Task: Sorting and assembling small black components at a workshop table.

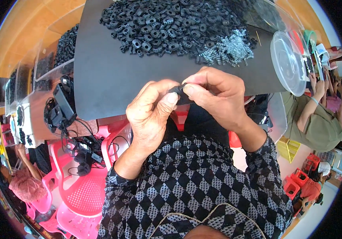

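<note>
In front of my chest, over the near edge of the dark tabletop (99, 89), both hands meet at a small black plastic piece (175, 90). My left hand (151, 105) is closed round it, with the thumb pressed on top. Thumb and index finger of my right hand (218, 93) pinch the piece's right end; fingertips hide much of it. Farther up the table lies a large heap of small black plastic pieces (151, 34), many with a hole. A pile of small silvery coil springs (232, 48) sits at the heap's right front edge.
A round clear plastic lid (287, 63) overhangs the table's right side, near a thin stick (258, 38). Clear bins of black parts (66, 46) stand left. Power adapters with cables (64, 101) and pink chairs (85, 195) are at lower left. A person in olive (316, 115) sits right.
</note>
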Available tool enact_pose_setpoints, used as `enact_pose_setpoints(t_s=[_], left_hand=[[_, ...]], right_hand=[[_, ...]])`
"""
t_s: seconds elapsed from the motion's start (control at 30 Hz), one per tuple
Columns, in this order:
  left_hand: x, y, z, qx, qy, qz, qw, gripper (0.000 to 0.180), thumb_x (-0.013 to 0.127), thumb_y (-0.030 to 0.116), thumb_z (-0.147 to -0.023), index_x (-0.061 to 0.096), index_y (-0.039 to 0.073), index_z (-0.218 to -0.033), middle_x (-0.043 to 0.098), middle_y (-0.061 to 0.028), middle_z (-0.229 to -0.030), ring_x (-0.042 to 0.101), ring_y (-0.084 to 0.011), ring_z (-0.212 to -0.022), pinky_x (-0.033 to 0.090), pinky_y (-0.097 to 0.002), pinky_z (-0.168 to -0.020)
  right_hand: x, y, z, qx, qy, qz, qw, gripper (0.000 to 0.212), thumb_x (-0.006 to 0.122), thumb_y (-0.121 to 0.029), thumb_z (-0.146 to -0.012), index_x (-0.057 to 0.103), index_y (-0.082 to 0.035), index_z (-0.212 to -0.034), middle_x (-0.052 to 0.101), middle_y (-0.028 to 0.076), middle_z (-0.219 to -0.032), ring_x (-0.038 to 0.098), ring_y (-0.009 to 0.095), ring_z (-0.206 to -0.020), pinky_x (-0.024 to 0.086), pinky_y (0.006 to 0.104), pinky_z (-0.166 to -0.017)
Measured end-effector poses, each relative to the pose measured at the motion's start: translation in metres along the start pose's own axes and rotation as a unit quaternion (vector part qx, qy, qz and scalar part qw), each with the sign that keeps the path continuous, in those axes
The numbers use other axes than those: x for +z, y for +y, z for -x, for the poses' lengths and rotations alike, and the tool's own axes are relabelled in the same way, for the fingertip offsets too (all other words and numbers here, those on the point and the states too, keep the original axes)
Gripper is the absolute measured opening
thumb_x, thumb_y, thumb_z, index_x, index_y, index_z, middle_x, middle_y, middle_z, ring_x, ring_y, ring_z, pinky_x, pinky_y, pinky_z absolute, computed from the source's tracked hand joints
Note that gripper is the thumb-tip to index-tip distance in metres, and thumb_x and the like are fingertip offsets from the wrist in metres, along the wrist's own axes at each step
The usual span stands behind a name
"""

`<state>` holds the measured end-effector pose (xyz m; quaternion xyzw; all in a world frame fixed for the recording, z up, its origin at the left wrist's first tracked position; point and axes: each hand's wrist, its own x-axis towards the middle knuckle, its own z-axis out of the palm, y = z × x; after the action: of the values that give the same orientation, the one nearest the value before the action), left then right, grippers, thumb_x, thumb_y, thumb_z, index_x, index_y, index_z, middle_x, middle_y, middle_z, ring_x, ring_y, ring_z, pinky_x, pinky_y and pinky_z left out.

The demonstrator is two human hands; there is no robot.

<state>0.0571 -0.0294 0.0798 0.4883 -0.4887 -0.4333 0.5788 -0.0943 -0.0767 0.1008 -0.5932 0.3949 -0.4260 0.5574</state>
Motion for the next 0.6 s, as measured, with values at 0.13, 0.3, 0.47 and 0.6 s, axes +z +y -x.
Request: enact_pose_setpoints(t_s=[0.13, 0.3, 0.47, 0.6], left_hand=[[0.001, -0.003, 0.002, -0.006, 0.007, 0.015, 1.000, 0.017, 0.064, 0.007, -0.085, 0.062, -0.005, -0.097, 0.060, -0.0047, -0.084, 0.056, -0.0082, -0.069, 0.046, -0.0188, -0.063], [0.000, -0.007, 0.006, 0.025, 0.018, -0.054, 0.998, 0.016, 0.064, 0.007, -0.085, 0.062, -0.004, -0.097, 0.059, -0.0037, -0.083, 0.055, -0.0079, -0.069, 0.046, -0.0190, -0.063], [-0.001, -0.006, 0.007, 0.039, 0.015, -0.077, 0.996, 0.016, 0.064, 0.008, -0.085, 0.062, -0.004, -0.096, 0.058, -0.0030, -0.081, 0.054, -0.0078, -0.067, 0.045, -0.0192, -0.062], [0.000, -0.004, 0.007, 0.049, 0.006, -0.106, 0.993, 0.015, 0.064, 0.008, -0.085, 0.062, -0.003, -0.095, 0.058, -0.0027, -0.081, 0.054, -0.0076, -0.067, 0.045, -0.0192, -0.062]], right_hand=[[0.001, 0.003, 0.002, -0.111, -0.002, 0.161, 0.981, 0.012, 0.066, 0.004, -0.077, 0.063, 0.003, -0.088, 0.054, 0.002, -0.071, 0.047, 0.006, -0.059, 0.036, 0.0213, -0.051], [0.001, 0.008, 0.006, -0.089, -0.010, 0.117, 0.989, 0.007, 0.065, -0.001, -0.080, 0.063, 0.002, -0.087, 0.057, 0.001, -0.070, 0.050, 0.005, -0.059, 0.039, 0.0209, -0.049], [-0.005, -0.010, 0.004, 0.097, -0.060, -0.065, 0.991, 0.006, 0.062, -0.005, -0.085, 0.062, 0.001, -0.084, 0.058, -0.002, -0.066, 0.051, 0.001, -0.055, 0.040, 0.0180, -0.046], [-0.002, 0.001, 0.008, 0.035, -0.036, -0.031, 0.998, 0.005, 0.064, -0.003, -0.083, 0.061, 0.000, -0.081, 0.058, -0.002, -0.067, 0.050, 0.001, -0.055, 0.039, 0.0193, -0.044]])
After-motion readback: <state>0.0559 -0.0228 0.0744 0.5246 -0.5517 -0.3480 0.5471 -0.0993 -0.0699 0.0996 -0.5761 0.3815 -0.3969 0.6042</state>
